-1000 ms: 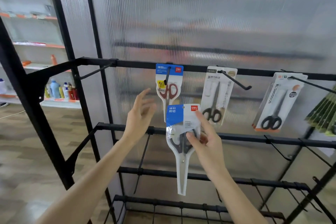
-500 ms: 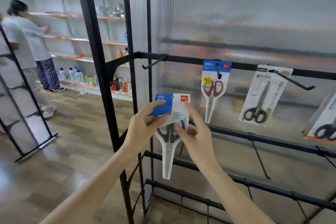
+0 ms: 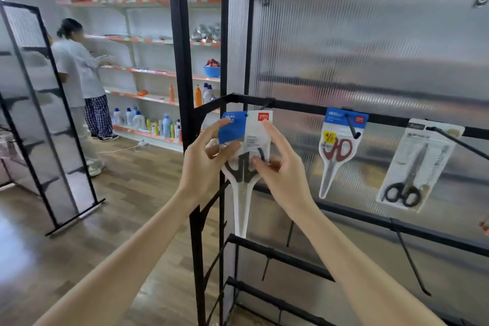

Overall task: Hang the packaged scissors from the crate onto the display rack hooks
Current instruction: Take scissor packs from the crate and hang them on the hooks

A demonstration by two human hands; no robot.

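Both hands hold one clear plastic pack of black-handled scissors with a blue and white header card (image 3: 244,140), raised upright in front of the left corner of the black metal display rack with ribbed translucent back panels (image 3: 370,61). The left hand (image 3: 205,164) pinches the pack at its left edge, thumb across the front near the scissor handles and forefinger laid along the blue part of the card. The right hand (image 3: 280,169) grips the right edge, forefinger stretched up the side of the card and thumb pressed on the front over the handles. The blade end of the pack points straight down.

The top of the header card sits just below the rack's upper black crossbar, close to the short black hook (image 3: 266,104) at the bar's left end; whether the card's hole has met the hook is hard to tell, since the hook tip is partly hidden behind the card.

Farther right on the same bar, a pack of red-handled scissors with a blue header (image 3: 338,148) hangs from its own hook, and beyond it a white-backed pack of black-handled scissors (image 3: 415,167) hangs from a longer hook.

In the background on the left, a person in a pale top and checked trousers (image 3: 82,79) stands facing white wall shelves with orange edging (image 3: 143,71) that carry bottles. A second black-framed panel stand (image 3: 47,119) rests on the wood-pattern floor (image 3: 119,206).
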